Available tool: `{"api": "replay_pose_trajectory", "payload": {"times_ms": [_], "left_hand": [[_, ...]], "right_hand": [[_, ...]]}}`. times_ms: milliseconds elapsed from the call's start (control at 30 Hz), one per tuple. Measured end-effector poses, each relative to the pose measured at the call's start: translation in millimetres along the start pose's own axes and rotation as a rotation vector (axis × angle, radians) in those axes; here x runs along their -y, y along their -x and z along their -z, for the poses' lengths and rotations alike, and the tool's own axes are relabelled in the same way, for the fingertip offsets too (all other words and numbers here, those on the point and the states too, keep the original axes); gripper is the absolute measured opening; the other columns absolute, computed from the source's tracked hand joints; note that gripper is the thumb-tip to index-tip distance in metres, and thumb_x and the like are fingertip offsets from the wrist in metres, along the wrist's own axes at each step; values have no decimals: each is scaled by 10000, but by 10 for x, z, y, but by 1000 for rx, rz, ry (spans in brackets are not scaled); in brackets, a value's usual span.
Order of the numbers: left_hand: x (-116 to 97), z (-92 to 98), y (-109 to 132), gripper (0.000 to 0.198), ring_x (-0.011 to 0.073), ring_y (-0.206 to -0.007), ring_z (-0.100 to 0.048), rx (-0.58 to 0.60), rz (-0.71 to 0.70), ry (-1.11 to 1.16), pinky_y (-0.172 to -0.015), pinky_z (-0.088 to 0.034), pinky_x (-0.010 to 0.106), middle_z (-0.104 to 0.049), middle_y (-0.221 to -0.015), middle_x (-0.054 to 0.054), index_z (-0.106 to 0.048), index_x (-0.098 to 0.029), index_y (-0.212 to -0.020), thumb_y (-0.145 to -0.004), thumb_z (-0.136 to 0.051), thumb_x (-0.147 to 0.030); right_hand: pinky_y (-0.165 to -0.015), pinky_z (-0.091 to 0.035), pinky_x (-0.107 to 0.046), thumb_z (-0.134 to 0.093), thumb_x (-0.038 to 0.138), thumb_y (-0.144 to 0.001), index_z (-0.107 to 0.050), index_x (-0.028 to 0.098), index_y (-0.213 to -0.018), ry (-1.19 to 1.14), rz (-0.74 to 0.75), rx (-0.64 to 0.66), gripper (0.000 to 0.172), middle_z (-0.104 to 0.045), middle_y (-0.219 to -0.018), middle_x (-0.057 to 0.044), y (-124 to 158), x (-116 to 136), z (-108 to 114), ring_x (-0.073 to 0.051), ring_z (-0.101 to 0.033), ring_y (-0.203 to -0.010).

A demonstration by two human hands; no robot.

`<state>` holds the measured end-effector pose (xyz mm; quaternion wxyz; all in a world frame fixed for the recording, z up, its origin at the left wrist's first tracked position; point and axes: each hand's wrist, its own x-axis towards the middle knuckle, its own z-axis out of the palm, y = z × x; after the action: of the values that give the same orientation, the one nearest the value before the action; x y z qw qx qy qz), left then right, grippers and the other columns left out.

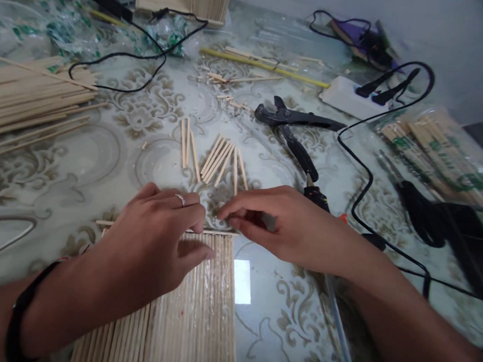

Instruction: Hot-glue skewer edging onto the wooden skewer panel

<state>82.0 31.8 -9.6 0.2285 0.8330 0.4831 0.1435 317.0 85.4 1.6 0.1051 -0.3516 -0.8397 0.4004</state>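
Left grip is parted over the stick panel, right grip beside it unclear.

On the desk before us lies a panel of sticks, with a single stick along its far edge. Behind the panel we have the short sticks; right of these, the pliers, with the power strip farther back. To our far right, the scissors lie before a stick packet; to our left, a stick pile.
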Motion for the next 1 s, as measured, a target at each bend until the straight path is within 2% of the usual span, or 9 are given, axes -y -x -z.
{"api": "replay_pose_trajectory", "payload": {"times_ms": [133, 300, 467, 733, 867, 1000], "left_hand": [[-8, 1, 10, 225, 236, -792, -664, -2, -18, -3, -808, -388, 435, -708, -825, -15, -599, -208, -775, -810, -818, -172], [-20, -5, 31, 232, 231, -783, -647, 0, -44, -3, -798, -387, 438, -707, -827, -20, -591, -223, -768, -812, -814, -175], [-25, 1, 24, 238, 238, -792, -656, 16, -21, 6, -795, -401, 445, -698, -806, -16, -577, -223, -749, -809, -798, -155], [-36, 20, 5, 191, 268, -833, -690, 25, -27, -15, -816, -410, 456, -722, -829, -4, -590, -237, -778, -844, -765, -199], [-19, 30, 13, 170, 266, -844, -705, 46, -31, -15, -822, -420, 450, -738, -857, -6, -607, -240, -797, -847, -769, -231], [0, 21, 4, 165, 276, -868, -720, 48, -26, -36, -852, -439, 458, -757, -878, 2, -614, -246, -807, -840, -776, -241]], "right_hand": [[-662, -485, -254, -698, 138, -970, -812, 188, -997, -12, -11, -2, 127, -802, -844, -5, -24, -10, -29, -132, -689, -719], [-686, -493, -248, -750, 124, -957, -833, 201, -961, -70, 70, -4, 112, -806, -867, -3, -41, -30, -59, -126, -709, -747], [-704, -473, -256, -734, 119, -979, -845, 209, -978, -18, 108, 30, 142, -799, -868, -5, -35, -45, -63, -131, -702, -752], [-745, -472, -283, -617, 148, -1055, -776, 172, -998, 131, 168, 104, 170, -746, -947, -25, -39, -6, -69, -164, -701, -839], [-765, -477, -289, -606, 183, -1066, -757, 194, -981, 139, 163, 118, 174, -724, -978, -15, -61, -5, -67, -169, -696, -876], [-771, -471, -290, -599, 139, -1055, -737, 200, -963, 164, 154, 145, 178, -719, -1050, -20, -86, 23, -68, -170, -689, -904]]}}
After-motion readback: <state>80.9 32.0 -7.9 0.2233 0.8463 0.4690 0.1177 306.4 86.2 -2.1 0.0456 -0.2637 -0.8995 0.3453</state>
